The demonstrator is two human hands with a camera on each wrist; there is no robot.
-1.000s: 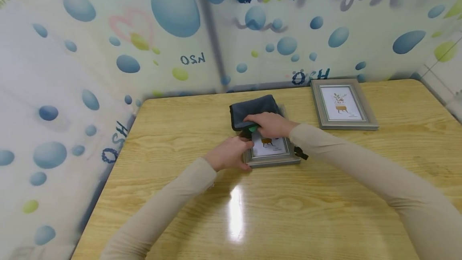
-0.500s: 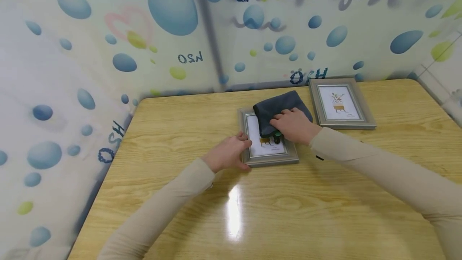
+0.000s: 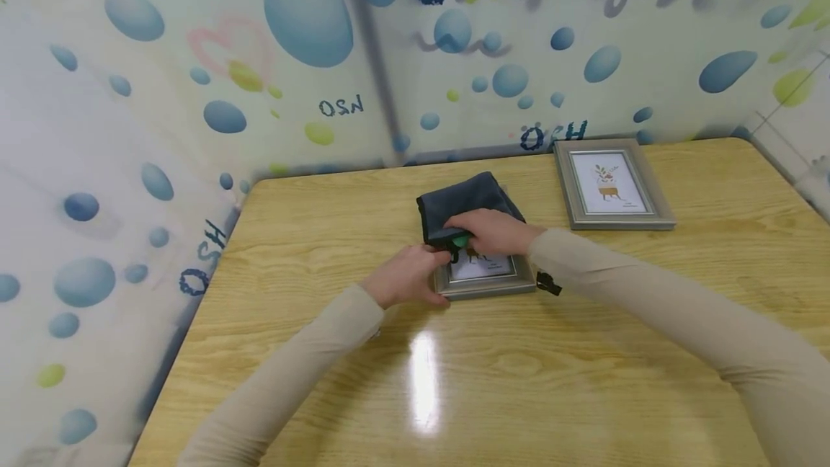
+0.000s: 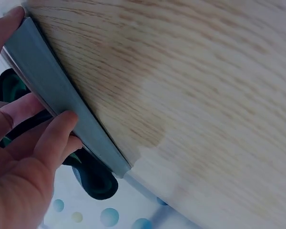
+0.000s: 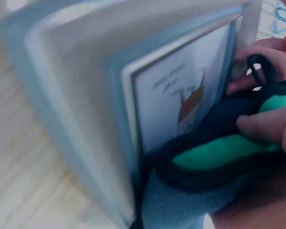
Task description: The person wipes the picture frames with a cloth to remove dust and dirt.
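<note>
1. Here, the right hand [image 3: 491,230] grips a folded cloth [image 3: 459,203] over the far part of a picture frame [image 3: 491,285].
2. The left hand [image 3: 407,277] grips that frame's left edge, just near-left of the cloth.

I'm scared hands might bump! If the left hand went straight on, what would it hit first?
Besides the picture frame it holds, the left hand would probably meet the dark cloth first, then the right hand; depth is unclear.

Cloth [image 3: 460,202] on picture frame [image 3: 488,281], second frame [image 3: 611,189] farther right, both on table [image 3: 551,366], wall [image 3: 415,92] behind, seemingly touching
</note>
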